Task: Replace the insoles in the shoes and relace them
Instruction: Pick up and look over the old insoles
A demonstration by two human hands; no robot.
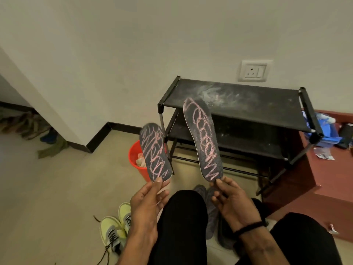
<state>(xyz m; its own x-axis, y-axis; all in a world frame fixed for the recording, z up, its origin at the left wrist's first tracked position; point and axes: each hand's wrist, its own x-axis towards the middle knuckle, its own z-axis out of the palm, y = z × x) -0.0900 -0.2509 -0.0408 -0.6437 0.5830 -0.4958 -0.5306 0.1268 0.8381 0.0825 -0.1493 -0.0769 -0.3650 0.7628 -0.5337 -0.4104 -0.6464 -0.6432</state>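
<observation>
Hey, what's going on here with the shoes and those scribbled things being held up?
A seated person holds up two dark insoles with pink scribble. The left hand pinches the heel of the left insole, and the right hand pinches the heel of the right insole. Neither is in a shoe yet. A pair of dark knit shoes sits on the floor between the person's legs, and yellow sneakers with loose laces lie to the left. A black shoe rack stands ahead.
</observation>
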